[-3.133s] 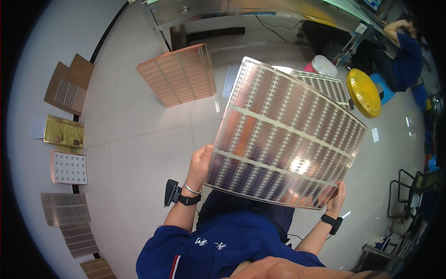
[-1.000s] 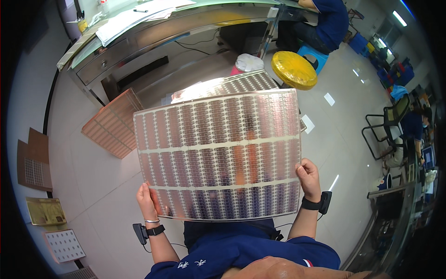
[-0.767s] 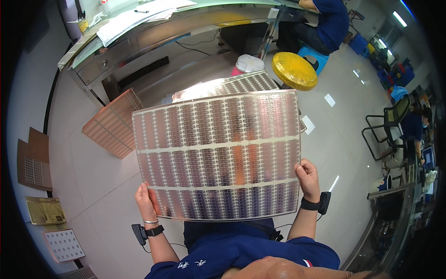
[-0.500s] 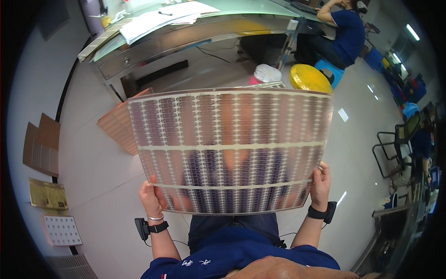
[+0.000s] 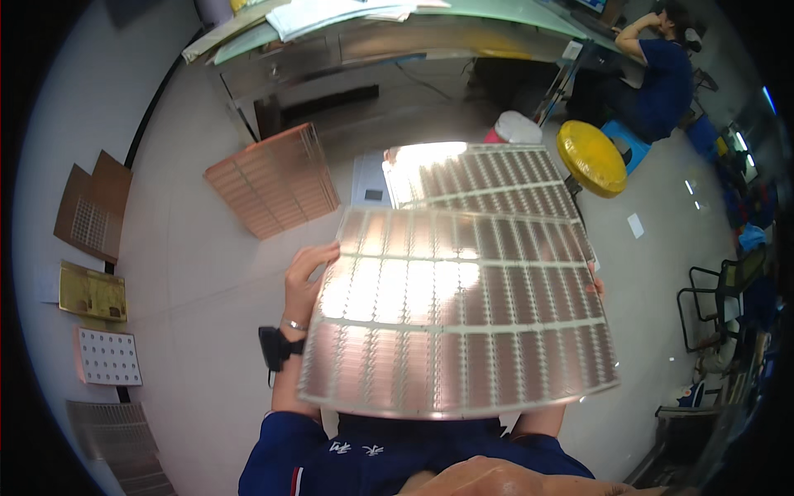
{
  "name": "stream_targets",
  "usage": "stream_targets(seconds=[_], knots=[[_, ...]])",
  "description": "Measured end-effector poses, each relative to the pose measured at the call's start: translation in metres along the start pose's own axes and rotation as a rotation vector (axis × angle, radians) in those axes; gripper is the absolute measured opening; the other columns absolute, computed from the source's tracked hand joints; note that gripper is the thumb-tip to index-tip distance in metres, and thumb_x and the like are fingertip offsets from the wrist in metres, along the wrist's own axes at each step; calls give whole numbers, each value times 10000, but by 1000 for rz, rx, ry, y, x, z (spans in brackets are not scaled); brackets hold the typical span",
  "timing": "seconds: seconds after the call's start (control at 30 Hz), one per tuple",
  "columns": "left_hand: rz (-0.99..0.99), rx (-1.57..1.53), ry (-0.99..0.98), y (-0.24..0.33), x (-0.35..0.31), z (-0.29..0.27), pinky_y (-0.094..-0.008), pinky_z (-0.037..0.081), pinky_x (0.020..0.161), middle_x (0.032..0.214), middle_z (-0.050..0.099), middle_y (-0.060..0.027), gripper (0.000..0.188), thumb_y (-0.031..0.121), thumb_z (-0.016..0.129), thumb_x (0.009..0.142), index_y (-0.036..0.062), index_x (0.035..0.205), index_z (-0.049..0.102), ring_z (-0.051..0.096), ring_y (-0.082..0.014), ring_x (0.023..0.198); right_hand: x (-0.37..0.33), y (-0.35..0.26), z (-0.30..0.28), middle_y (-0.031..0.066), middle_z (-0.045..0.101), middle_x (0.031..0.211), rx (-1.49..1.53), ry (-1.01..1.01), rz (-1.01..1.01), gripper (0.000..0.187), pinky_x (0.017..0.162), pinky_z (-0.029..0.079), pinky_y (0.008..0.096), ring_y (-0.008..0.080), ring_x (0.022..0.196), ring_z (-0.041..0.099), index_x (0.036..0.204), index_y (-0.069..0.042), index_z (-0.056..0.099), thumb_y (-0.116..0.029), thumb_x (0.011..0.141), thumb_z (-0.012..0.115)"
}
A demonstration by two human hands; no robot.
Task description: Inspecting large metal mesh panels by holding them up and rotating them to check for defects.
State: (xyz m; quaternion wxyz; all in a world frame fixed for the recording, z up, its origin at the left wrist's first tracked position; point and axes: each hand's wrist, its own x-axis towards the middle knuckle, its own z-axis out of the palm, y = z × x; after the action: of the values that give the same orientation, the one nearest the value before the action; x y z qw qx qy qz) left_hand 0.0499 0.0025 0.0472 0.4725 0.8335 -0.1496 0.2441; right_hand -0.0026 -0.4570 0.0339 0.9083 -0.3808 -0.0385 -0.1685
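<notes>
A large shiny copper-coloured circuit board panel (image 5: 463, 331), patterned in rows with pale strips, is held out before me, tilted. Its left edge is gripped by my left hand (image 5: 308, 269), with the fingers curled at the rim. At the opposite edge my right hand (image 5: 595, 281) grips the panel; only some fingertips show and the rest is hidden behind it. Just beyond, and partly covered by the held panel, is a similar panel (image 5: 496, 169) with bright glare at its left corner. Whether the two touch I cannot tell.
An orange-copper panel (image 5: 277, 182) leans beyond my left hand, beside a pale flat device (image 5: 372, 186) with a dark window. Ahead stands a glass-topped desk (image 5: 496, 21) with papers; a yellow-covered round stool (image 5: 591, 157) and a seated person (image 5: 662, 83) are at right. Boards (image 5: 91, 211) lean along the left wall.
The panel has come down and tilted flatter, showing the similar panel beyond it. My left hand has risen along its edge; my right hand is now mostly hidden. The view has shifted.
</notes>
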Motion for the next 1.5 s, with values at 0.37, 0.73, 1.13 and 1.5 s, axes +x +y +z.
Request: stream_targets(seconds=[0.37,0.73,1.13,1.5], knots=[[-331,-76,-97,-37,-21,54,-284,473,823,1158,586,-85,278,141,632,815,106,1090,617,583,-177,992,-57,48,-32,94,477,1238,-59,503,204,350,904,470,393,222,1126,484,1224,-129,484,-285,931,371],[-776,-566,-3,-43,-58,44,-223,483,690,947,607,-57,286,141,494,910,34,1173,530,568,-97,810,-75,54,-47,93,462,1258,-103,611,270,374,911,466,389,224,1132,482,1245,-138,471,-306,937,342],[-1027,-934,-37,15,-102,24,-222,426,801,1010,569,-44,367,311,357,968,11,1107,516,533,-91,898,-60,35,-18,83,437,1288,-215,627,251,392,924,457,375,216,1138,479,1271,-155,453,-321,944,314],[-905,-469,-26,-3,-117,42,-193,232,414,551,372,74,390,365,344,964,63,791,522,285,-25,454,-49,13,0,94,507,1179,-234,573,125,373,822,526,312,182,1010,563,1282,-68,402,-206,947,311]])
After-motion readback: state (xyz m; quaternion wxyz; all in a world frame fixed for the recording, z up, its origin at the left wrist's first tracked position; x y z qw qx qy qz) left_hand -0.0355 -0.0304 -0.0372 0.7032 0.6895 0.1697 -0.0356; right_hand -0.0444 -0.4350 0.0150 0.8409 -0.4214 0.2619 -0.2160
